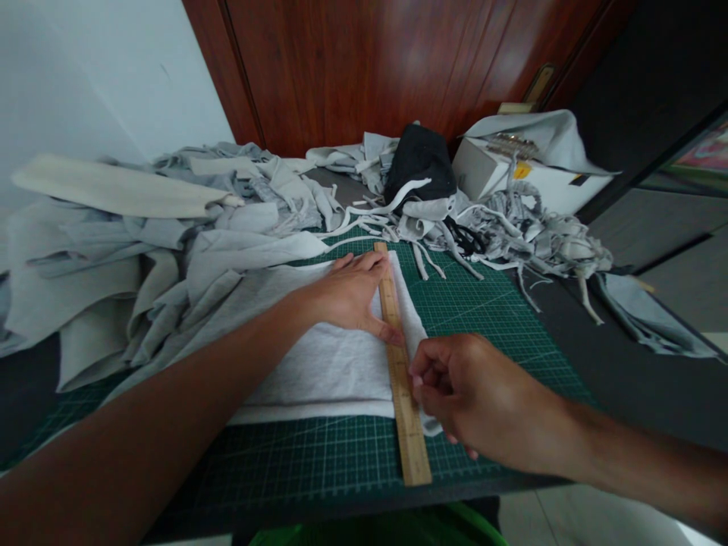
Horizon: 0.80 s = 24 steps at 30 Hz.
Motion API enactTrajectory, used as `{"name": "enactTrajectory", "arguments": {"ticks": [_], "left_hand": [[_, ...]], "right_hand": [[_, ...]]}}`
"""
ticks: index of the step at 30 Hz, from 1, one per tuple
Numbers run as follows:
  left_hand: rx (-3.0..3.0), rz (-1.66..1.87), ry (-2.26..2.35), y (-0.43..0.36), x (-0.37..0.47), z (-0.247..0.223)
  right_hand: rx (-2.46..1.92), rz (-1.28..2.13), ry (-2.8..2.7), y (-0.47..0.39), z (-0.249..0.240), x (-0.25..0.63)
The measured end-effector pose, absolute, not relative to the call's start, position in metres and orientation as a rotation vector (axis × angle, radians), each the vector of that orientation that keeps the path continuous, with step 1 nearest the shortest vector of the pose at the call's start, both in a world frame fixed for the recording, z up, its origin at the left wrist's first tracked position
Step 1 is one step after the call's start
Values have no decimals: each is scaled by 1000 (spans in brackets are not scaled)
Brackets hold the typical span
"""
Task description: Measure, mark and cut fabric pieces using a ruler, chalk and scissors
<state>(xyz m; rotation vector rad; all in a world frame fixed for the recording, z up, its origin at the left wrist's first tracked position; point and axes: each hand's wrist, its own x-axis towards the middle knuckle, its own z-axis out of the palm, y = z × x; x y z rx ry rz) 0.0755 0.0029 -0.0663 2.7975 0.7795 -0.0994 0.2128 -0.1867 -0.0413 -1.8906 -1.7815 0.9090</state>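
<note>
Light grey fabric [335, 371] lies flat over a green cutting mat [472, 303]. Across its right end a wooden ruler [403, 379] runs from the back toward the mat's front edge. My left hand [356, 296] is spread on the fabric, its fingertips and thumb pressing on the ruler. A narrow strip of the fabric shows to the right of the ruler. Just there, my right hand [455, 387] is closed with its thumb and fingers pinched together at the strip's edge; what lies between the fingertips is hidden.
Grey fabric pieces [227, 220] are heaped at the left and back. Behind the mat are a black cloth item [421, 163], a white box [512, 171] and tangled grey scraps [528, 227]. A wooden door [364, 68] stands beyond the table.
</note>
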Motion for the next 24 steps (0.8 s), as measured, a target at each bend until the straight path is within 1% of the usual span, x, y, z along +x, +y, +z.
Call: {"name": "enactTrajectory", "arguments": {"ticks": [6, 13, 18, 24], "left_hand": [[2806, -99, 750, 3, 75, -67], [2791, -107, 771, 2, 74, -66], [2794, -127, 765, 3, 74, -65], [2793, -87, 755, 3, 74, -66]], "right_hand": [[-1904, 941, -1778, -204, -46, 210], [-1875, 1077, -1718, -222, -62, 212], [-1922, 1147, -1673, -225, -56, 211], [-1911, 1149, -1714, -229, -50, 208]]}}
